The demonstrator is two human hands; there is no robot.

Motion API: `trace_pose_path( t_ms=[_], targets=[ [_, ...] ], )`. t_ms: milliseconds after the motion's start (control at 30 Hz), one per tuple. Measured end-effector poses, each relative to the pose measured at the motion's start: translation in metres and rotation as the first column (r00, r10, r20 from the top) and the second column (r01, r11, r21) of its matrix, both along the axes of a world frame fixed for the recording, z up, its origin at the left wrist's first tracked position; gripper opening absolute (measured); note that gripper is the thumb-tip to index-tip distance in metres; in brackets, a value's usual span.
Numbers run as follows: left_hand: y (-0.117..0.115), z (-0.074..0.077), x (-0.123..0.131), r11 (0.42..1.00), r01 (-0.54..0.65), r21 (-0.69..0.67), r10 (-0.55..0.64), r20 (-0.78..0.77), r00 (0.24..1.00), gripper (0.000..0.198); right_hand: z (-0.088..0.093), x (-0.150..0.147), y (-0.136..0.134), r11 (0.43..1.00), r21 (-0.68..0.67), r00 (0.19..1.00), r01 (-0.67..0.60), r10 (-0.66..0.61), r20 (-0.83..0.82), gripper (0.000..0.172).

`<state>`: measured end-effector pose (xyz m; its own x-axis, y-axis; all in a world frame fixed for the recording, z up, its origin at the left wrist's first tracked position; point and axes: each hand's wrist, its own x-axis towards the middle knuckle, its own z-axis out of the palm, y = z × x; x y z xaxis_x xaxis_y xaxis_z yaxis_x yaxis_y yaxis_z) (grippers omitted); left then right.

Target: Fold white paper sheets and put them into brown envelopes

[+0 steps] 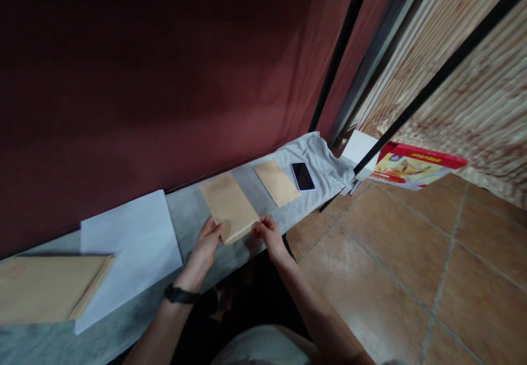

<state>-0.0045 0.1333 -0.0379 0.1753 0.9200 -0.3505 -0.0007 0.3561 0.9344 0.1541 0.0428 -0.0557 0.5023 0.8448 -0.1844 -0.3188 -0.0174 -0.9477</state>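
Observation:
Between my two hands lies a tan paper envelope (229, 203), its near end lifted slightly off the cloth-covered bench. My left hand (209, 239) pinches its near left corner, and a dark band circles that wrist. The near right corner is pinched by my right hand (267, 230). A pale strip runs along the envelope's near edge. Just to the right rests a smaller tan envelope (276, 182), lying flat and apart from my hands. Beyond it is a phone (303, 177) with a dark screen.
On the left, a stack of larger tan envelopes (45, 288) overlaps white paper sheets (140, 239). The narrow bench, under a grey cloth (185, 211), runs along a dark red wall (185, 107). Right of it stand black poles (411, 112) and a red-and-yellow box (415, 166) on the tiled floor (395, 244).

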Motion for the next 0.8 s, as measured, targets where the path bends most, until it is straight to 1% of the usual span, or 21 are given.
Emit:
trace_pose_path(
  t_ms=[67,100,133,167,200,233,267,300,333,367,433,467,500,533,567,600,633,700,733,767,800],
  targets=[
    [0.016,-0.006,-0.003,0.998,0.021,0.065,-0.013,-0.116,0.993,0.026,-0.006,0.003,0.005,1.000,-0.004,1.000,0.013,-0.012,0.026,0.024],
    [0.023,-0.009,-0.005,0.995,0.039,0.090,-0.023,-0.175,0.984,0.030,-0.009,0.006,0.006,1.000,-0.008,0.999,0.022,-0.022,0.050,0.022],
    [0.029,-0.012,-0.006,0.992,0.060,0.111,-0.033,-0.236,0.971,0.034,-0.012,0.008,0.007,0.999,-0.012,0.993,0.032,-0.030,0.113,0.020],
    [0.033,-0.016,-0.008,0.988,0.085,0.128,-0.043,-0.299,0.953,0.038,-0.015,0.011,0.007,0.999,-0.013,0.975,0.036,-0.032,0.220,0.018],
    [0.037,-0.019,-0.009,0.983,0.114,0.143,-0.055,-0.360,0.931,0.042,-0.017,0.014,0.007,1.000,-0.009,0.932,0.026,-0.021,0.361,0.017],
    [0.039,-0.022,-0.010,0.977,0.143,0.159,-0.066,-0.415,0.907,0.045,-0.018,0.018,0.007,1.000,-0.002,0.857,-0.005,0.005,0.515,0.019],
    [0.041,-0.025,-0.012,0.969,0.176,0.171,-0.078,-0.465,0.882,0.048,-0.020,0.020,0.007,0.998,0.004,0.754,-0.056,0.040,0.656,0.023],
    [0.041,-0.027,-0.013,0.961,0.212,0.178,-0.093,-0.512,0.854,0.050,-0.021,0.023,0.008,0.993,0.004,0.643,-0.122,0.076,0.762,0.027],
    [0.040,-0.028,-0.015,0.951,0.251,0.179,-0.112,-0.559,0.821,0.053,-0.022,0.024,0.009,0.982,-0.002,0.553,-0.190,0.108,0.826,0.030],
    [0.039,-0.028,-0.017,0.941,0.291,0.171,-0.129,-0.613,0.779,0.056,-0.023,0.025,0.010,0.969,-0.011,0.478,-0.246,0.131,0.868,0.030],
    [0.034,-0.027,-0.021,0.917,0.366,0.160,-0.130,-0.747,0.652,0.059,-0.024,0.024,0.012,0.951,-0.039,0.369,-0.308,0.157,0.916,0.029],
    [0.031,-0.026,-0.023,0.897,0.403,0.179,-0.095,-0.813,0.574,0.059,-0.026,0.023,0.013,0.948,-0.051,0.332,-0.314,0.160,0.930,0.027],
    [0.029,-0.025,-0.023,0.869,0.443,0.218,-0.036,-0.867,0.498,0.058,-0.027,0.022,0.014,0.949,-0.057,0.306,-0.309,0.156,0.939,0.026],
    [0.027,-0.024,-0.022,0.830,0.487,0.272,0.037,-0.898,0.439,0.055,-0.028,0.020,0.014,0.953,-0.056,0.288,-0.298,0.146,0.946,0.025],
    [0.026,-0.023,-0.019,0.777,0.535,0.333,0.107,-0.906,0.409,0.051,-0.029,0.019,0.014,0.957,-0.051,0.276,-0.285,0.133,0.952,0.024],
    [0.028,-0.024,-0.015,0.709,0.586,0.393,0.158,-0.898,0.410,0.048,-0.030,0.018,0.014,0.961,-0.045,0.267,-0.273,0.121,0.956,0.023],
    [0.031,-0.025,-0.008,0.634,0.634,0.443,0.187,-0.883,0.431,0.045,-0.031,0.017,0.014,0.964,-0.040,0.260,-0.264,0.111,0.959,0.022],
    [0.043,-0.029,0.009,0.490,0.711,0.504,0.187,-0.858,0.479,0.045,-0.031,0.016,0.013,0.964,-0.037,0.248,-0.264,0.105,0.963,0.023],
    [0.051,-0.031,0.018,0.435,0.739,0.515,0.185,-0.854,0.486,0.047,-0.031,0.016,0.013,0.963,-0.035,0.247,-0.269,0.104,0.964,0.023],
    [0.061,-0.033,0.027,0.396,0.765,0.509,0.183,-0.859,0.477,0.049,-0.030,0.016,0.013,0.961,-0.032,0.250,-0.275,0.103,0.963,0.024],
    [0.071,-0.036,0.035,0.378,0.784,0.492,0.182,-0.870,0.458,0.051,-0.030,0.016,0.013,0.959,-0.028,0.257,-0.281,0.103,0.961,0.024]
  ],
)
